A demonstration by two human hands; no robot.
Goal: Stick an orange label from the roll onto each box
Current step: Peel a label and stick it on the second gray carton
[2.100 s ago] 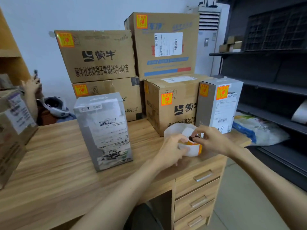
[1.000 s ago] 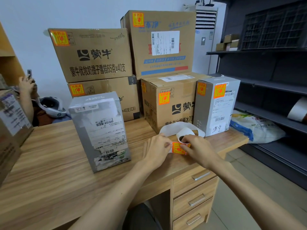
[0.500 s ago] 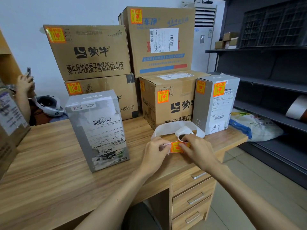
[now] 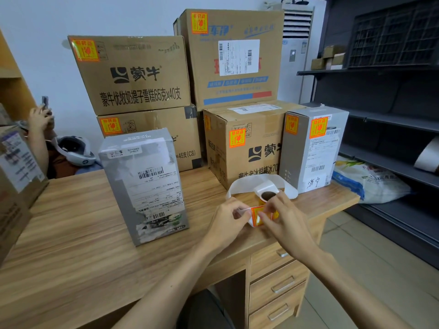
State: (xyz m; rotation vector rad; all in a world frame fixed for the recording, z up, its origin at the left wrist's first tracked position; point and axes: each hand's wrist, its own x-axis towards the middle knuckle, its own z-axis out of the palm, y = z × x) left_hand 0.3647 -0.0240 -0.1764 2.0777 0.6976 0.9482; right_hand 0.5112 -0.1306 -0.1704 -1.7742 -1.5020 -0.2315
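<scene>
Two hands, one orange label (image 4: pixel 256 216), mid-peel.
Noted left hand (image 4: pixel 228 222) pinching the white backing strip (image 4: pixel 261 179) taut and right hand (image 4: pixel 288 225) nipping the label's edge: opposed pulls, judged the reason for holding both close together just above the table (image 4: pixel 71 233), near its front edge. Found roll (image 4: pixel 267 195) standing on end just behind the hands, presumably to feed strip slack (spent loop curling behind it). Counted orange marks on each stacked carton (image 4: pixel 142 74) and on the white box (image 4: pixel 313 148) at right; saw none on visible faces of the grey box (image 4: pixel 145 186), upright left of the hands, probably parked there as next target.
</scene>
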